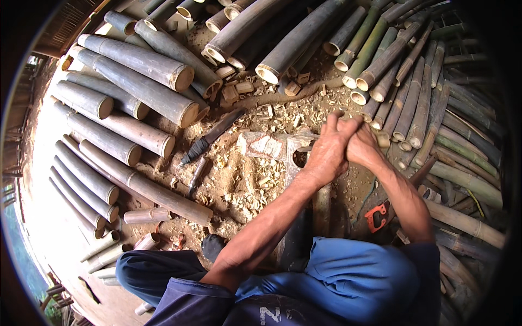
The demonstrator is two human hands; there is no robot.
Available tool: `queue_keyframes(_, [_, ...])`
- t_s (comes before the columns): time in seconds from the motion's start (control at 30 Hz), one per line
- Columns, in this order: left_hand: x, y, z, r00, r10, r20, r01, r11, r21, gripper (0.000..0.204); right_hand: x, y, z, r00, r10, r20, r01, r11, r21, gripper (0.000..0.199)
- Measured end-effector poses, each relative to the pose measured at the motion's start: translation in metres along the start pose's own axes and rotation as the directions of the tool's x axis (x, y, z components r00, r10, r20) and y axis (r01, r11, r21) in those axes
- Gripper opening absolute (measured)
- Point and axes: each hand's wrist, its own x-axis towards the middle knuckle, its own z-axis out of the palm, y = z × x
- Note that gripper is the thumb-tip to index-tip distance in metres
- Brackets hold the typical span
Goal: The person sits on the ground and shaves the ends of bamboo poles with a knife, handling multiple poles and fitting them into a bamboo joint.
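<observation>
Fingers of the left hand and the right hand are bent, the hands touching; I cannot tell whether they grip anything. They meet just right of a weathered, pale-brown wooden block on the ground, the left hand and forearm hiding part of its right side. Cream-coloured wood shavings litter its near side. Left of the block lies a dark-bladed knife with a black wrapped handle; right of it, a saw with an orange-red handle, partly behind the right forearm. Thick grey bamboo tubes crowd farther left, thinner grey and green bamboo poles farther right. The block looks worn, with a lighter, scarred patch on its upper face.
</observation>
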Motion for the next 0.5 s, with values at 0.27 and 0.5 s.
queue_keyframes(0.27, [-0.013,-0.017,-0.005,0.862,0.038,-0.505,-0.051,0.999,-0.011,0.079,0.064,-0.044,0.001,0.945,-0.32,0.064,0.321,0.879,-0.353,0.017])
queue_keyframes(0.5, [-0.023,0.007,0.043,0.948,-0.112,-0.299,0.134,0.99,0.053,0.108,0.025,-0.012,-0.018,0.907,-0.156,0.392,0.155,0.987,0.033,0.021])
